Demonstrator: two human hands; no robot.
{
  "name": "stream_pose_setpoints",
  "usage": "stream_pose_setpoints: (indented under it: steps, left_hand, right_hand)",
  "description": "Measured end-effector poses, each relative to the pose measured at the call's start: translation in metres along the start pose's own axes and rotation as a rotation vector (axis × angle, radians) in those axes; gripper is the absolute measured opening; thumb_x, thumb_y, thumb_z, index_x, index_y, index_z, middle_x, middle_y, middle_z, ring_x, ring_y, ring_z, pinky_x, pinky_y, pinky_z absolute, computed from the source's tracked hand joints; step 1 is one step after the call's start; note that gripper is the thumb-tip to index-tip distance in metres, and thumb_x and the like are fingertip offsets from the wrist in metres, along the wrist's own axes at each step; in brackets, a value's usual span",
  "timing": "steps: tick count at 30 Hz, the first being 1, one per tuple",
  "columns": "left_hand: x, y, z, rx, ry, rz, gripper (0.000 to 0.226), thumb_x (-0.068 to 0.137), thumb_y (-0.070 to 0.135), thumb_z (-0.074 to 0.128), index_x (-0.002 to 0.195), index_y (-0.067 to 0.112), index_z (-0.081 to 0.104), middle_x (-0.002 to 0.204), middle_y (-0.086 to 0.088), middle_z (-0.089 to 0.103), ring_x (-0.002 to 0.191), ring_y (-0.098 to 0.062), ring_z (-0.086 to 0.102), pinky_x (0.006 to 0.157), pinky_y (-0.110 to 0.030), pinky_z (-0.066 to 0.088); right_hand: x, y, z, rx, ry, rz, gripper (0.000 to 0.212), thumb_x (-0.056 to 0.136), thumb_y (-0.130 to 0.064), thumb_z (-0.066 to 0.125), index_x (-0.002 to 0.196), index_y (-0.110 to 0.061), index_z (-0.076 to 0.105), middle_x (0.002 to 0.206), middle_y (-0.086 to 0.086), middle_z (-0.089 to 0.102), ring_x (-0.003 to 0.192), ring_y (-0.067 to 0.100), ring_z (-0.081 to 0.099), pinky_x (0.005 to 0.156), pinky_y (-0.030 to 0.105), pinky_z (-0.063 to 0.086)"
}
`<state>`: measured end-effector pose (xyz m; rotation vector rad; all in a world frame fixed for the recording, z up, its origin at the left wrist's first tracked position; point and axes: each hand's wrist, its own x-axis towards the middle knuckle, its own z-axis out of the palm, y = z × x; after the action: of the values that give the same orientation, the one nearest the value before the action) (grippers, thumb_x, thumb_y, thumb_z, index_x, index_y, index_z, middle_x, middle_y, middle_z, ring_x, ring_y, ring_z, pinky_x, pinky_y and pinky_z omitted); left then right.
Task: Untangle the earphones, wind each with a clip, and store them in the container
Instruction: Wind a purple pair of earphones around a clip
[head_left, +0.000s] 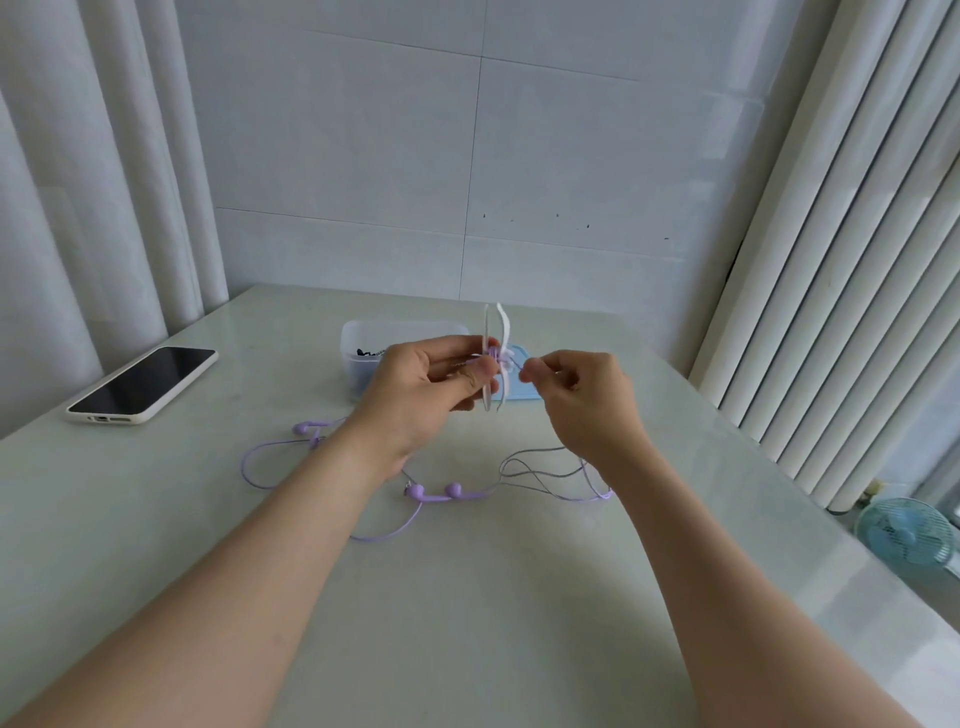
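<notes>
White plastic clip (492, 332) is gripped at frame centre by the left hand (423, 389); the earphone cable (543, 460) is pinched by the right hand (584, 402). Tension is best kept even, turns laid snugly, slack fed from lower centre; the container (358, 335) is seen just behind.

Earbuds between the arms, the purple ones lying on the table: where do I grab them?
Pinch the earbuds by their stems, coming from straight above. They lie flat, side by side on the table, so one pinch probably catches both. The round buds may slip, and pulling the cable would only drag them.
</notes>
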<state>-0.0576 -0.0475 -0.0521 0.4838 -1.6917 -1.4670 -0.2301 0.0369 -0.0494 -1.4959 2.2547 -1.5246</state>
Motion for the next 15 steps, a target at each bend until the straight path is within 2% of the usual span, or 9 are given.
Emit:
stream_pose_setpoints:
  steps: [2,4,6,8,10,12,15]
  left_hand:
    - [0.000,0.001,0.002,-0.087,0.066,-0.029,0.023,0.098,0.022,0.070,0.119,0.018,0.076,0.105,-0.004,0.081,0.089,-0.011,0.076,0.081,-0.024,0.058]
    - [0.000,0.003,0.001,-0.124,0.151,-0.060,0.021,0.097,0.027,0.072,0.115,0.019,0.078,0.100,-0.003,0.081,0.088,-0.011,0.077,0.082,-0.025,0.055]
    - [0.001,0.003,-0.002,-0.108,0.220,-0.067,0.018,0.096,0.028,0.074,0.111,0.020,0.080,0.097,-0.002,0.081,0.088,-0.010,0.077,0.072,-0.017,0.053]
    - [0.002,-0.001,-0.006,-0.052,0.277,-0.059,0.014,0.094,0.030,0.077,0.106,0.023,0.082,0.093,-0.002,0.081,0.089,-0.011,0.078,0.064,-0.012,0.050]
    - [0.003,-0.005,-0.008,-0.011,0.295,-0.047,0.011,0.092,0.033,0.080,0.101,0.028,0.082,0.094,-0.004,0.081,0.092,-0.014,0.077,0.076,-0.016,0.052]
    - [0.002,-0.008,-0.009,0.014,0.247,-0.054,0.014,0.091,0.034,0.080,0.103,0.029,0.081,0.098,-0.003,0.080,0.093,-0.014,0.077,0.085,-0.020,0.052]
    - [0.001,-0.010,-0.009,0.039,0.129,-0.107,0.024,0.092,0.038,0.076,0.113,0.027,0.079,0.099,0.004,0.078,0.081,-0.005,0.070,0.072,-0.020,0.044]
  right_hand:
    - [-0.006,-0.007,0.002,-0.005,-0.092,-0.036,0.024,0.100,-0.023,0.063,0.081,-0.022,0.077,0.047,-0.007,0.051,0.042,0.008,0.037,0.047,0.019,0.031]
    - [-0.014,-0.015,0.003,-0.013,-0.224,-0.107,0.023,0.099,-0.019,0.063,0.082,-0.020,0.079,0.061,0.007,0.065,0.044,0.005,0.042,0.049,0.019,0.035]
    - [-0.021,-0.023,0.003,0.037,-0.357,-0.131,0.022,0.098,-0.017,0.063,0.086,-0.018,0.081,0.068,0.013,0.069,0.044,0.004,0.045,0.050,0.016,0.036]
    - [-0.025,-0.029,0.004,0.097,-0.425,-0.128,0.020,0.097,-0.017,0.065,0.087,-0.017,0.083,0.066,0.009,0.069,0.047,0.003,0.049,0.052,0.017,0.039]
    - [-0.027,-0.033,0.003,0.129,-0.427,-0.142,0.019,0.094,-0.015,0.066,0.086,-0.018,0.083,0.062,0.007,0.066,0.054,0.008,0.054,0.057,0.020,0.043]
    - [-0.028,-0.037,0.000,0.161,-0.365,-0.171,0.020,0.092,-0.012,0.065,0.083,-0.014,0.082,0.058,0.006,0.059,0.052,0.008,0.046,0.056,0.019,0.038]
    - [-0.024,-0.039,-0.004,0.274,-0.235,-0.154,0.019,0.096,-0.011,0.063,0.084,-0.008,0.076,0.057,-0.007,0.054,0.049,0.004,0.040,0.052,0.015,0.033]
